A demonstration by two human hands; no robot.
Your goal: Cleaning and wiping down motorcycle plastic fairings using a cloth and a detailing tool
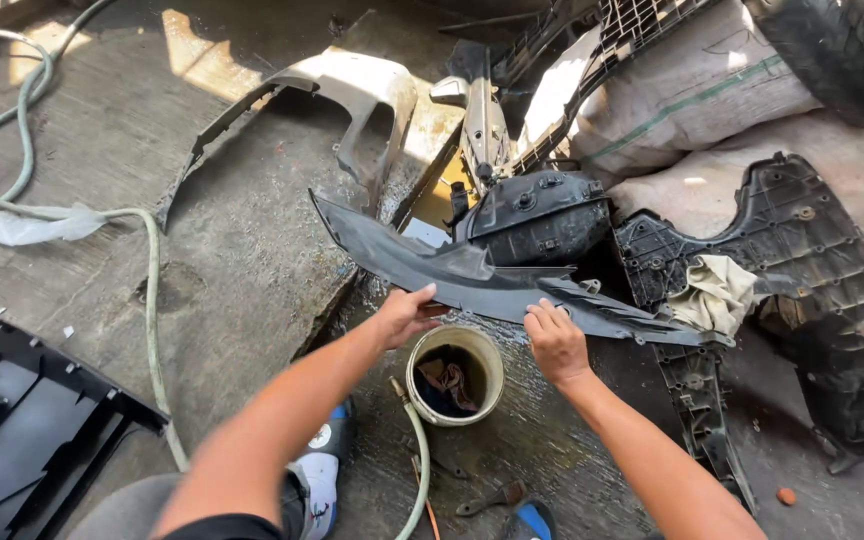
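Panel: I noted a long dark grey plastic panel (472, 275), curved, wet and scuffed, held above the bucket (455, 375) on the concrete floor (242, 270).
Left hand (404, 315): gripped the panel's near edge, fingers curled.
Right hand (555, 340): pressed flat on the edge.
Obscured: I could not see the panel's far end behind the cloth (717, 292); bucket contents unclear.

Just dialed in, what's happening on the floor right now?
A person holds a long dark plastic panel with both hands: the left hand grips its near edge, the right hand lies flat on it further along. Right below sits a small bucket with rags in dark water. A hose runs over the wet concrete, and other black panels and sacks lie beyond.
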